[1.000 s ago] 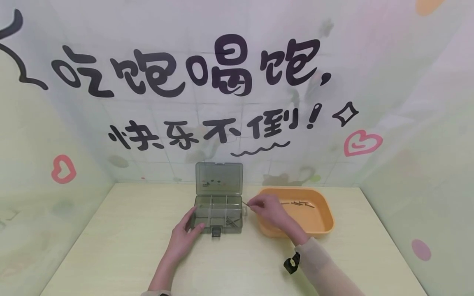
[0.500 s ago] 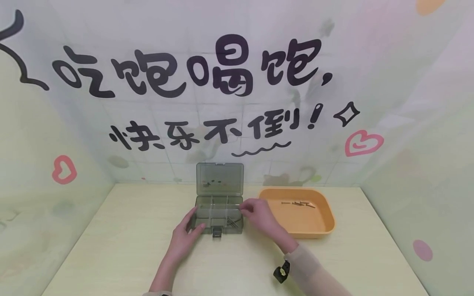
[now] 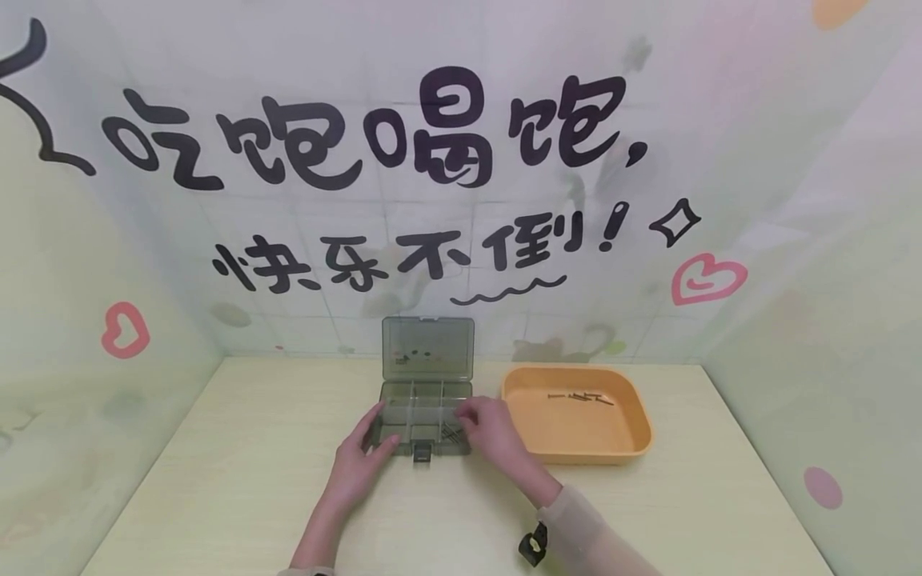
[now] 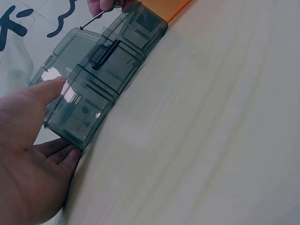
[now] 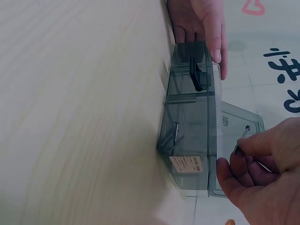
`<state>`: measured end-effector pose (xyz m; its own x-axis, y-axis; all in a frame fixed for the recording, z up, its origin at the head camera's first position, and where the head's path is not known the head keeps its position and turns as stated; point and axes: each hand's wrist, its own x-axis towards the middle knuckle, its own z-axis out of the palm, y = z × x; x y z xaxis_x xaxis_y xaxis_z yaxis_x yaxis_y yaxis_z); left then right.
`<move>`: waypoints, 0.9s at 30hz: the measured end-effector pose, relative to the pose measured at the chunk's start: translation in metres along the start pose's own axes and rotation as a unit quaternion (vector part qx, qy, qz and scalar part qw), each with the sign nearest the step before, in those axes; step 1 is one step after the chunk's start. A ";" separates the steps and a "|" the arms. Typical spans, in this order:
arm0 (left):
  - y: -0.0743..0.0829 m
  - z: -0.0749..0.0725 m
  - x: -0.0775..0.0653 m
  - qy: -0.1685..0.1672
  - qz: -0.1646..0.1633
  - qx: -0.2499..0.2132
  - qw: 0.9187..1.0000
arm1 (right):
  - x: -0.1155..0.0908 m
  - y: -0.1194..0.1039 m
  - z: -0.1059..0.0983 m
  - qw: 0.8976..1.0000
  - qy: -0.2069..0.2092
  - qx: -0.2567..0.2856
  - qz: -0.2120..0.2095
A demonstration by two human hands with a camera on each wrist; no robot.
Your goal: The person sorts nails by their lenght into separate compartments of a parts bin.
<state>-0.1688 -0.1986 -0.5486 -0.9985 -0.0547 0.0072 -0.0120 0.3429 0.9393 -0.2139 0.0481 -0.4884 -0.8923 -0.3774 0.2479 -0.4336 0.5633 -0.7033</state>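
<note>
Right hand (image 3: 493, 432) shifted left, from orange tray (image 3: 576, 432) to divided box (image 3: 423, 430)

Right hand pinches thin fastener (image 4: 93, 20) over box's right end; left hand (image 3: 353, 468) grips left end. Box near desk's far edge, narrow gap to tray; desk (image 3: 252, 456) extends left and near. Fastener hard to discern in head view; left sleeve (image 3: 310, 571) cut off.

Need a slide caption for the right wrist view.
Right hand pinches a metal fastener over an open compartment box the left hand holds.
</note>
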 end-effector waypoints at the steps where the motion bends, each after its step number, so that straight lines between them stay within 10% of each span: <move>1: 0.000 0.000 0.000 0.000 0.000 -0.001 1.000 | 0.000 0.000 0.001 1.000 0.005 -0.005 -0.003; 27: -0.005 0.001 0.002 0.006 0.013 0.001 1.000 | -0.003 0.001 -0.002 1.000 0.008 0.014 0.013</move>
<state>-0.1706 -0.1994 -0.5533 -0.9977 -0.0570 0.0363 0.0144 0.3458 0.9382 -0.2125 0.0514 -0.4884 -0.9056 -0.3502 0.2393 -0.4060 0.5526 -0.7278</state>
